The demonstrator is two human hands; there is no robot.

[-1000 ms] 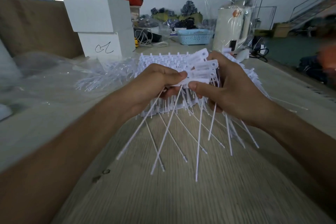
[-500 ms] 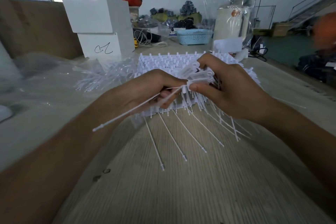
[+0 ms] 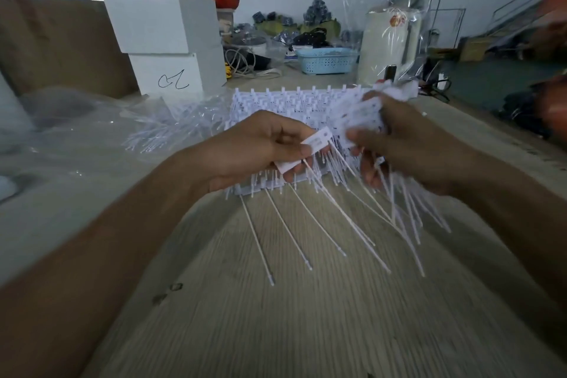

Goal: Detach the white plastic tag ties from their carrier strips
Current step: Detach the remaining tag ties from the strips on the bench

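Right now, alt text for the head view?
Two hands work over a wooden table: the left hand pinches one white tag tie, while the right hand grips a bunch of ties. A pile of ties lies behind them.

The tag ties (image 3: 346, 218) are looking like matt white plastic; the table (image 3: 276, 316) is showing pale, rough wood grain; the bag (image 3: 395, 9) is shining glossy.

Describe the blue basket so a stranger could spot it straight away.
Look to the far end of the long wooden table, past the two stacked white boxes. The blue basket sits there, left of the tall white appliance wrapped in clear plastic. It is the only pale blue thing there, with perforated sides.
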